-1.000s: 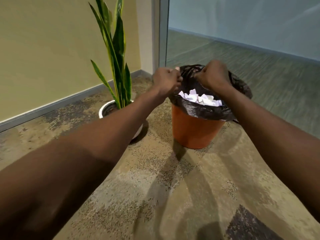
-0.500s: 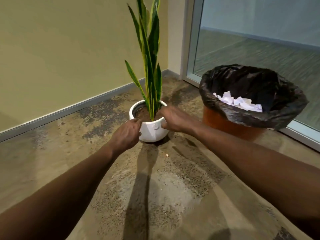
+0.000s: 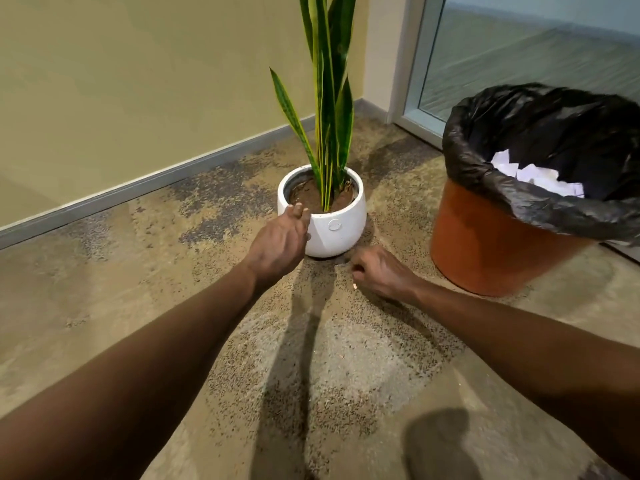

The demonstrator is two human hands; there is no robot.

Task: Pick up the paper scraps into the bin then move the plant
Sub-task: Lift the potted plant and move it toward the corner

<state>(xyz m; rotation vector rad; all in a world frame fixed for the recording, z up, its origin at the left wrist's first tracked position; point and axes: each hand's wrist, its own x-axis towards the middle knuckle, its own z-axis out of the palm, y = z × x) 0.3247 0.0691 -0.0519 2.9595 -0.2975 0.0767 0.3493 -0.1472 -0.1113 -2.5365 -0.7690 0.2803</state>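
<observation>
Both hands have left the black-lined orange bin [image 3: 491, 244]; left hand [image 3: 280, 242], spread, touches the white ceramic plant pot [image 3: 337, 225], right hand [image 3: 379, 271] pinches a last paper scrap [image 3: 354, 287].

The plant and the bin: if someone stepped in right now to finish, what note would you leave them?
Left hand: open, fingers against the near-left side of the white pot; not gripping it.
Right hand: fingers curled, low over the carpet in front of the pot, by a tiny pale fleck; I cannot tell whether it pinches anything.
Plant: upright in its pot on the carpet, near the wall corner.
Bin: orange, black liner, right of the pot, white paper scraps inside.
Done: scraps appear to be binned.
Left: check that fleck, then move the plant.
</observation>
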